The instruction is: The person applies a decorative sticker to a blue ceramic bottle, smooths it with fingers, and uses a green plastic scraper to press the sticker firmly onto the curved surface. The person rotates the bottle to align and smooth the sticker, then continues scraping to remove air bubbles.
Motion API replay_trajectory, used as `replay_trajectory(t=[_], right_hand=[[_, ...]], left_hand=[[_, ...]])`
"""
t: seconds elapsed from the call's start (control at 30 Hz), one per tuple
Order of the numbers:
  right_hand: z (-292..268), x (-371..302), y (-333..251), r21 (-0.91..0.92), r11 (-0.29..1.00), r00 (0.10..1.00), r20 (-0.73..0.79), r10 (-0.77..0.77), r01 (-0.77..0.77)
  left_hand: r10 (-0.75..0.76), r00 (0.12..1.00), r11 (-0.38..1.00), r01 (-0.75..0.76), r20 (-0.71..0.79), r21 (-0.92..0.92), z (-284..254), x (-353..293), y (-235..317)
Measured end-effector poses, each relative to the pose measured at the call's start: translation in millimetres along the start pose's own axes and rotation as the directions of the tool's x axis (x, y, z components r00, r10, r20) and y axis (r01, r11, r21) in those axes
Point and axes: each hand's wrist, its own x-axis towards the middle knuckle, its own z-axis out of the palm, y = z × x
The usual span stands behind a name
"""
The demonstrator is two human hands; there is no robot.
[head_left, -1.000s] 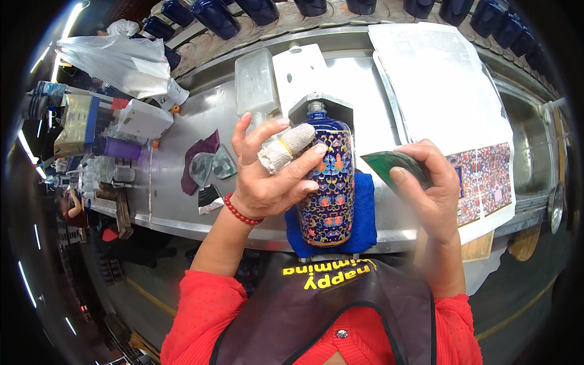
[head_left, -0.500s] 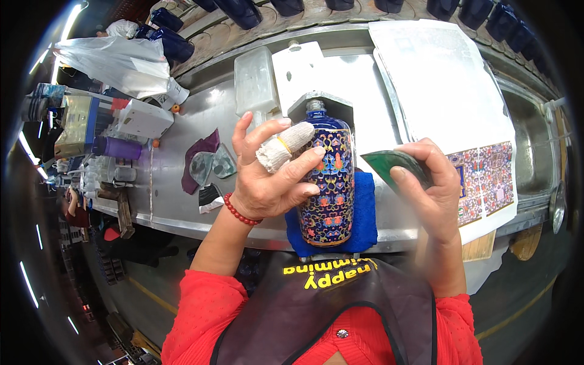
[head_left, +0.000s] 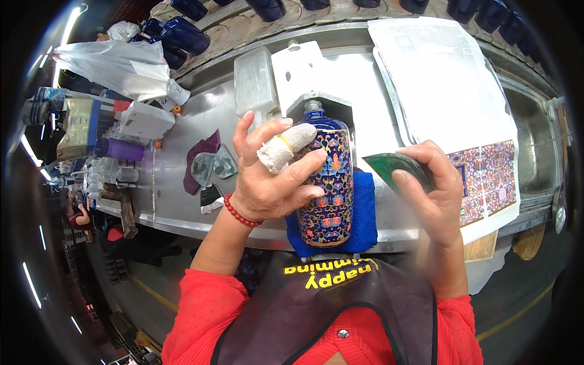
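A dark blue bottle (head_left: 326, 188) with a colourful flower pattern lies on a folded blue towel (head_left: 367, 210), its neck pointing away from me. My left hand (head_left: 264, 176) rests against the bottle's left side with its fingers spread, the index fingertip and thumb touching the pattern. One of its fingers wears a whitish cloth cover (head_left: 286, 146) held by a yellow band. To the right of the bottle, my right hand (head_left: 437, 185) pinches a thin, dark green scraper blade (head_left: 392, 172), which is apart from the bottle. A grey metal bracket (head_left: 340, 109) stands around the bottle's neck.
Printed pattern sheets (head_left: 483, 182) and white paper (head_left: 432, 79) lie at the right, beside a metal sink (head_left: 529, 140). A clear plastic box (head_left: 254, 79) and dark scraps (head_left: 201, 161) are at the left. Beyond the metal table, blue bottles (head_left: 266, 9) stand on a slatted conveyor (head_left: 234, 30).
The blue bottles on the conveyor at the back have shifted to the right. My hands, the patterned bottle and the green scraper stay almost where they were.
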Motion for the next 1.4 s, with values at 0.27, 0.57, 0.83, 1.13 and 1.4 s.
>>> replay_trajectory(t=[0.27,0.57,0.83,1.13,1.4], right_hand=[[-6,-3,-6,-0.011,1.0,1.0,-0.021,-0.011,0.01],[-66,-42,8,0.217,0.961,0.944,-0.239,0.225,-0.174],[-189,-84,66,0.386,0.914,0.743,-0.575,0.343,-0.124],[-267,-107,119,-0.505,0.853,0.739,-0.623,-0.256,-0.131],[-295,-108,146,-0.832,0.513,0.838,-0.424,-0.344,-0.211]], left_hand=[[0.018,1.0,1.0,-0.018,-0.01,0.021,-1,1,6],[-0.261,0.958,0.958,0.243,-0.117,-0.149,0,-39,38],[-0.766,0.639,0.615,0.693,-0.074,-0.378,21,-135,87],[-0.943,0.331,0.24,0.677,-0.003,-0.696,44,-160,90],[-0.89,0.448,0.444,0.805,-0.088,-0.393,47,-176,81]])
